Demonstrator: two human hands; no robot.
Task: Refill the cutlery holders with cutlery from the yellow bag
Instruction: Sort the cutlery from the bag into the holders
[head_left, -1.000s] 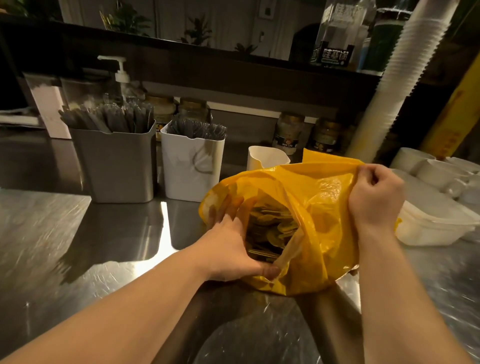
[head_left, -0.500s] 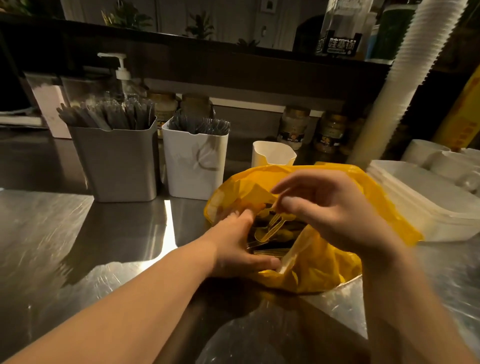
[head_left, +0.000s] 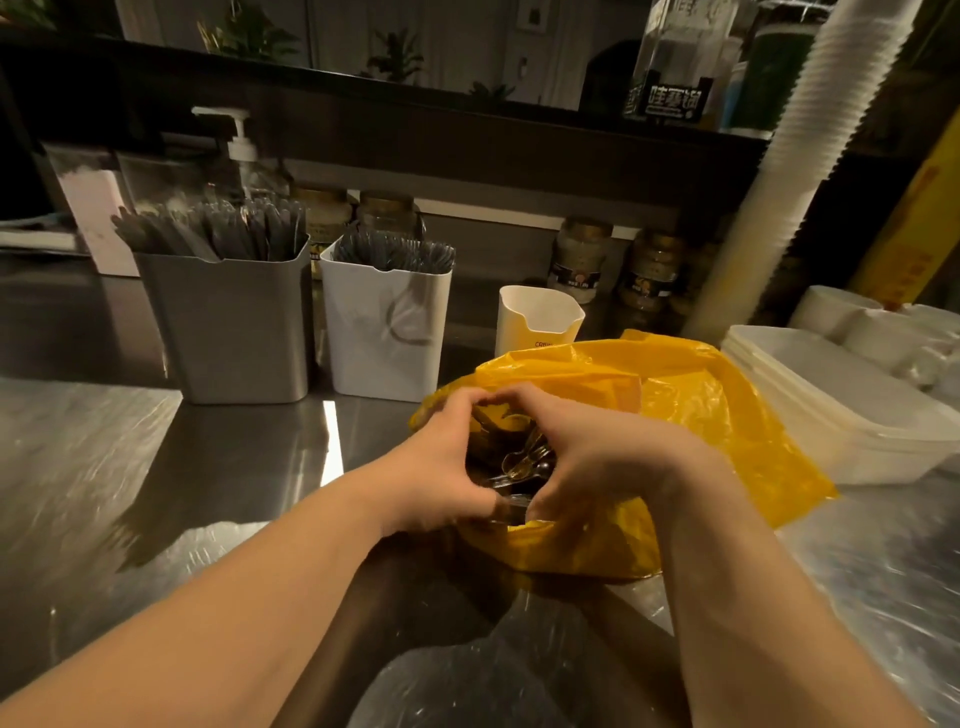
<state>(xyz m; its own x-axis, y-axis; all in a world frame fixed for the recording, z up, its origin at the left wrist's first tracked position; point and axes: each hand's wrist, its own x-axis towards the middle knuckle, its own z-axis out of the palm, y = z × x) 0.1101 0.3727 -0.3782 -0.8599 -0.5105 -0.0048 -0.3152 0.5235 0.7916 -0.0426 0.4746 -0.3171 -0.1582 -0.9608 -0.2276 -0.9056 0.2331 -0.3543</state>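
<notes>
The left hand (head_left: 441, 457) and right hand (head_left: 592, 457) closed as one grip round a loose bundle of clear spoons (head_left: 521, 464) in the mouth of the yellow bag (head_left: 701, 410) on the counter (head_left: 156, 493). The spoons lay slantwise between the palms, bowls seemingly toward the left hand. The white holder (head_left: 387, 327) stood beyond them to the left, nearer that hand.

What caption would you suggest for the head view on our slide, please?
Left hand and right hand encircle cutlery inside the yellow bag, near the grey holder and white holder.
</notes>
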